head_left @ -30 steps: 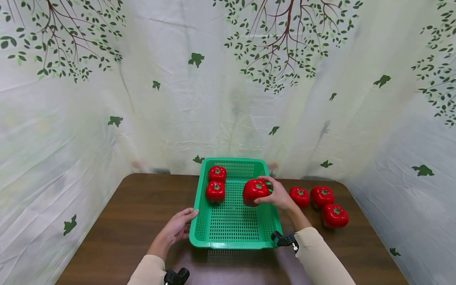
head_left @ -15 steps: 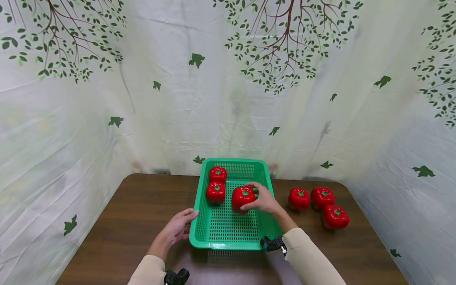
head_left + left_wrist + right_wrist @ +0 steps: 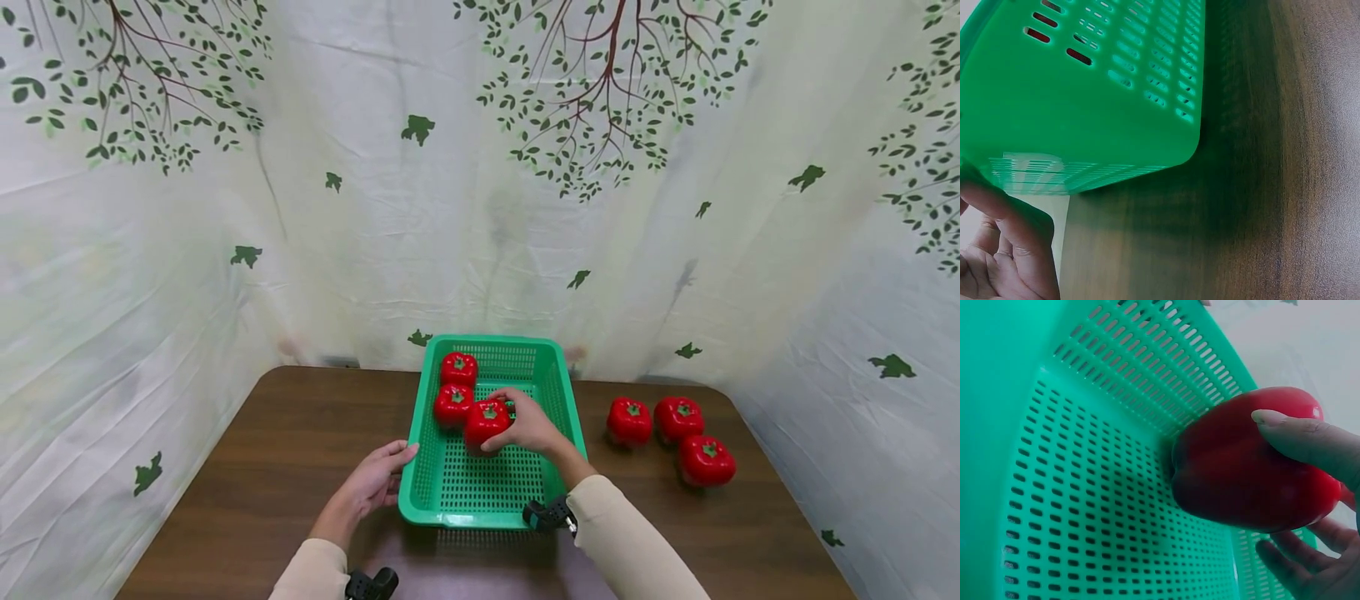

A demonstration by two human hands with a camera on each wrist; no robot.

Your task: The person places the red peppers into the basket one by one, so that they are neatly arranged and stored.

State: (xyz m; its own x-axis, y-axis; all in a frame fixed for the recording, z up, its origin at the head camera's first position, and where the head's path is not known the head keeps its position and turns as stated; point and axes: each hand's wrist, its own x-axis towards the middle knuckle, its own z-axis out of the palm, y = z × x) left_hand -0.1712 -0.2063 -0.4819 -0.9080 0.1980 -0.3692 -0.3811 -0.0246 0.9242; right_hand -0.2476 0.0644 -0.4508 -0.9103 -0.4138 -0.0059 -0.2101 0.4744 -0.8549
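In the head view, a dark brown wooden bench (image 3: 285, 450) with rounded far corners stands before a pale, creased cloth (image 3: 360, 250) printed with leafy branches and scattered green leaves; the cloth fills the background and both sides. A green basket (image 3: 480, 521) with slotted walls and floor sits near the middle of the bench. The left hand (image 3: 371, 477) grips its left rim, thumb on top. The right hand (image 3: 534, 427) reaches inside, its fingers grasping a red pepper (image 3: 486, 423), stem upward, from the right side. Just beyond it, along the left wall, are the nearer basket pepper (image 3: 452, 405) and the farther basket pepper (image 3: 458, 369). Three loose peppers (image 3: 678, 418) cluster on the bench, right of the basket.

In the left wrist view, glossy wood grain spreads beneath the basket's outer corner, with red showing through some slots. The left hand's fingers meet the rim at the picture's edge.

In the right wrist view, the red pepper lies between thumb and fingers, thumb pressed along its side. Whether it touches the basket floor cannot be told.
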